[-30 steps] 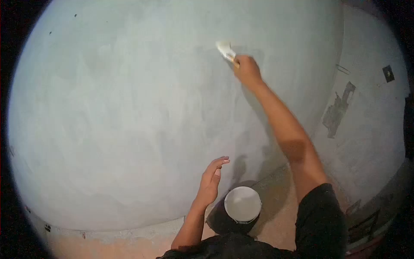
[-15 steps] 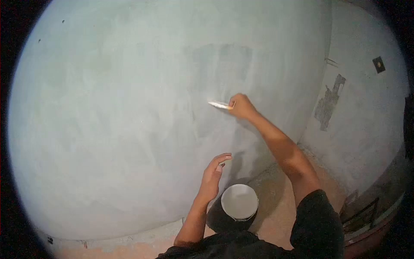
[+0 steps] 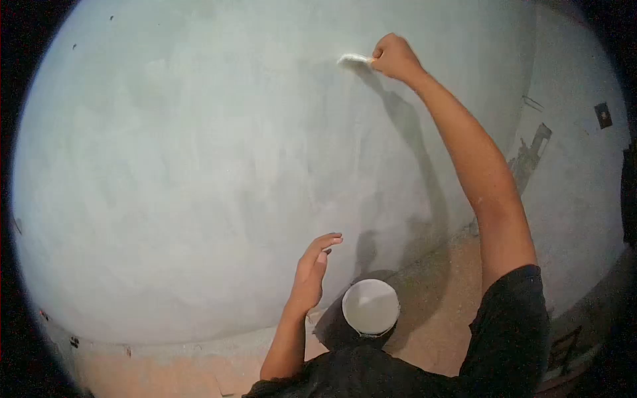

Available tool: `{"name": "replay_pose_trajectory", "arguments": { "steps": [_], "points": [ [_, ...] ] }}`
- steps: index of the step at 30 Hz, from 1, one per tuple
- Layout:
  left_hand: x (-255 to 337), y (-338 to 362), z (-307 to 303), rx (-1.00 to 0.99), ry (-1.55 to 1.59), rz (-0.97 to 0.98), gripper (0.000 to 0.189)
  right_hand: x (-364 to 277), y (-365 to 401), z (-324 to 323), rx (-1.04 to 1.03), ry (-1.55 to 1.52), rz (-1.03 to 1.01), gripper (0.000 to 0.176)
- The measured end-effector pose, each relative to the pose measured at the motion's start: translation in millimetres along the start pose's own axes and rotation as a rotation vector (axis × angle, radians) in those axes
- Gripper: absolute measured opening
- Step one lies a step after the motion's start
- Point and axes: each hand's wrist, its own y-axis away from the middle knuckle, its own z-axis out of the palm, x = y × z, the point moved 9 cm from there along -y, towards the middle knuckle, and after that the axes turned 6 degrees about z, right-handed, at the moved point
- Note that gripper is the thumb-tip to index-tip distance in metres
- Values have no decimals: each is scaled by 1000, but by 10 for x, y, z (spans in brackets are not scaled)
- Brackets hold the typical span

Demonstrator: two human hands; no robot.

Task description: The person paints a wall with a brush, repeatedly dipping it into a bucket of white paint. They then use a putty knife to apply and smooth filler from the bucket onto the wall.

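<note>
High on the pale grey-green wall, my right hand is closed around the handle of a paintbrush. The brush's whitish bristles point left and lie against or very near the wall; contact is hard to make out. Lower down, my left hand hovers before the wall with nothing in it, its fingers stretched out and slightly bent. Just right of and below that hand stands a round bucket holding whitish liquid.
A side wall on the right carries a dark switch plate and a rough grey patch. Reddish-brown floor runs along the wall's foot. A dark frame-like object is at the lower right.
My right hand has swept the brush upward and a little right along the wall. My left hand has shifted slightly left. The view has turned a little.
</note>
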Motion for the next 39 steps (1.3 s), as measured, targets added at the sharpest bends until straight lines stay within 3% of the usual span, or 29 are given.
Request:
{"name": "replay_pose_trajectory", "arguments": {
  "steps": [4,6,11,15,18,21,24,27,29,32,33,34,36,37,39],
  "points": [
    [-43,23,89,11,-1,2,56,71,162,-40,65,22,-39,12],
    [-99,49,154,28,32,7,46,138,448,125,106,55,-18,18],
    [-317,82,110,-4,47,-19,54,224,1387,1247,-194,-33,50,14],
    [-323,38,55,-23,71,-50,55,223,2052,1889,-257,139,1,17],
    [-351,46,51,-51,112,-61,56,240,2331,2054,-375,102,74,14],
    [-447,63,36,-87,159,-95,58,272,2495,2147,-325,15,53,13],
    [-465,64,2,-132,167,-123,58,371,2805,2225,-450,162,106,17],
    [-463,74,-106,-185,182,-136,59,658,3617,2397,-562,-88,337,16],
    [-615,139,-212,-216,176,-190,62,897,4375,2582,-480,-270,423,17],
    [-826,301,-390,-317,175,-298,65,1018,5660,2605,-793,-471,1061,15],
    [-947,402,-449,-352,192,-350,61,1008,6024,2521,-784,-411,1198,18],
    [-1100,517,-522,-364,194,-356,61,824,6235,2407,-857,-638,1307,15],
    [-1564,878,-675,-416,151,-562,60,814,6885,2247,-666,-546,1598,13],
    [-1628,984,-724,-433,149,-572,60,784,7124,2208,-657,-552,1616,13],
    [-1798,1166,-848,-426,123,-680,58,614,7480,2210,-587,-858,1789,15]
  ]
}}
